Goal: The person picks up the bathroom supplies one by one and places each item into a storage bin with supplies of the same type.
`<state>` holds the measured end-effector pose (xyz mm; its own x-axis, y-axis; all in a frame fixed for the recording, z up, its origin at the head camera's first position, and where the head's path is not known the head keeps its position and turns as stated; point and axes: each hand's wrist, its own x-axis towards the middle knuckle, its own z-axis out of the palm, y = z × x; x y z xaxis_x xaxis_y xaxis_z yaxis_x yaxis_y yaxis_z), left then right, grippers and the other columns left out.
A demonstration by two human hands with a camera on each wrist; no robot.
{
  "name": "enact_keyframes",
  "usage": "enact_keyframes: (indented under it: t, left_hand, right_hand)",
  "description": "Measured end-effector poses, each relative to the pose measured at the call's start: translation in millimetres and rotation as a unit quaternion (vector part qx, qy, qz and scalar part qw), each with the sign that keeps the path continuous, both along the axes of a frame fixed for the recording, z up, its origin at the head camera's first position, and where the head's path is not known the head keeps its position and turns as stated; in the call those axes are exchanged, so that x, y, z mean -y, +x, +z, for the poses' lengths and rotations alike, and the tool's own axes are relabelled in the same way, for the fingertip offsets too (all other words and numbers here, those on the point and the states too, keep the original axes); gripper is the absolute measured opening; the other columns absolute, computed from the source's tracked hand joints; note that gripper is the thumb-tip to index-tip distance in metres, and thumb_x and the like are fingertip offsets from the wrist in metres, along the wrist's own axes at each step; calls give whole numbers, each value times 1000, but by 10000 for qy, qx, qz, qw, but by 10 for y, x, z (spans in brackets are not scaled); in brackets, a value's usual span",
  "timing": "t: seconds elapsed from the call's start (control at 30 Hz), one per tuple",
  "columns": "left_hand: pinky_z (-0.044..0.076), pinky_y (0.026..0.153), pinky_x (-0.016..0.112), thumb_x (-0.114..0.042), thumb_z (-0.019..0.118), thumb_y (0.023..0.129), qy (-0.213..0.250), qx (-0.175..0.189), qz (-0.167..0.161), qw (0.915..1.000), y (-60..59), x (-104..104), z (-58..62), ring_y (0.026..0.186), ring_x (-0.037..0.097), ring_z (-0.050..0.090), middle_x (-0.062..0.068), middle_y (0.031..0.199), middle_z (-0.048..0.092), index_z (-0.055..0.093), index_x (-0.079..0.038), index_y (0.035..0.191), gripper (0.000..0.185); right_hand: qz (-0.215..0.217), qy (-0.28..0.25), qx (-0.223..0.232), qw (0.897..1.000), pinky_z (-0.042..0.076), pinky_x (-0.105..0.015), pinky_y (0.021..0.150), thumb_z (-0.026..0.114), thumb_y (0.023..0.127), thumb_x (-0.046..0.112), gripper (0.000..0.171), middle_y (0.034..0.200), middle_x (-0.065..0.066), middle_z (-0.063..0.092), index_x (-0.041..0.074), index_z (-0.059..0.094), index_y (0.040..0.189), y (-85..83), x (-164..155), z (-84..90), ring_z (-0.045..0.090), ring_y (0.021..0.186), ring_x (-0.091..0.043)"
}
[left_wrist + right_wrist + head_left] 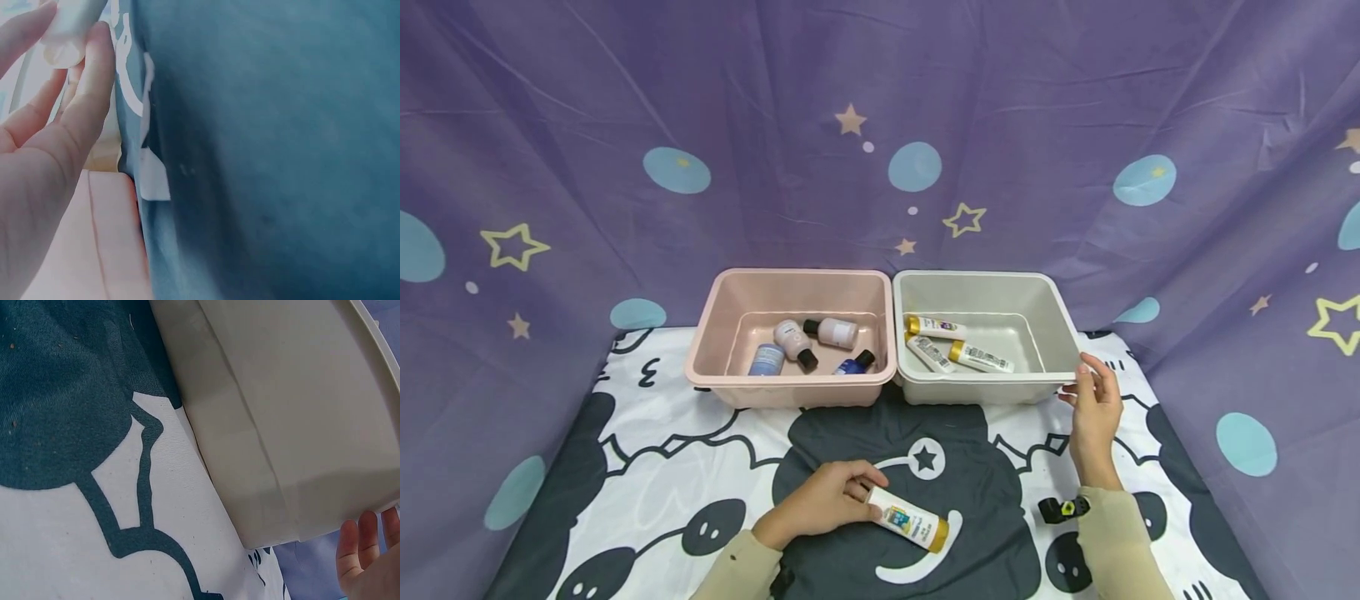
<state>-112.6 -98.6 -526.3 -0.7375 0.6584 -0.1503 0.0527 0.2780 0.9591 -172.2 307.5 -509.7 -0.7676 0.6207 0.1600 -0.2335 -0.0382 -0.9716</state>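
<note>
Behind and on both sides, purple drape (pixel 1037 100) with blue dots and pale stars walls off the space. Table sheet (pixel 647 467) is white with dark cartoon blobs (big dark patch front centre). At the back sit two bins side by side, touching: pink bin (pixel 730 392) on the left holds four small bottles, grey bin (pixel 1060 333) on the right holds three gold-capped tubes. Right hand (pixel 1093 408) has straight fingers resting against the grey bin's front right corner, nothing clamped. Left hand (pixel 823 500) is curled round the flat end of a white tube (pixel 913 521), gold cap pointing right, blue label, lying on the dark patch well in front of the bins.
</note>
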Motion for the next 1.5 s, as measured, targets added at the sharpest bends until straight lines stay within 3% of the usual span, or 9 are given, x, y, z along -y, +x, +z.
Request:
enact_keyframes:
  t: [0.17,0.4,0.73,1.27,1.5]
  left_hand:
    - [57,72,25,-17,82,86,217,148,278,9993,-12,-44,41,88,18,69,2,100,69,67,1,115,38]
    - [57,69,27,-19,83,85,470,88,719,9963,-69,-90,152,83,21,71,4,99,70,67,1,116,40]
    - [60,78,38,-10,80,86,1396,767,1118,9809,-215,-167,433,92,25,70,16,105,67,63,4,120,41]
    - [60,77,42,-5,79,85,1771,260,1310,9751,-631,-410,982,88,23,69,17,108,63,63,5,120,40]
    - [60,76,42,2,75,86,2096,86,1566,9651,-888,-573,1213,89,22,68,19,105,67,62,14,119,37]
  right_hand:
    - [18,-22,-40,10000,57,-24,64,64,100,19,32,101,-13,63,8,65,130,2,16,3,63,79,-24]
    - [9,2,-38,10000,57,-23,64,64,100,20,32,100,-12,63,8,65,129,-4,23,20,62,77,-21]
    - [16,32,-4,10000,57,-23,64,64,100,21,33,102,-12,63,8,64,131,2,14,10,62,77,-19]
    - [40,-36,-128,9999,57,-24,64,64,100,19,33,102,-15,62,7,64,131,-13,7,-7,62,77,-19]
    - [2,93,-134,9999,57,-25,64,61,101,16,31,98,-14,62,5,64,130,9,14,33,61,77,-25]
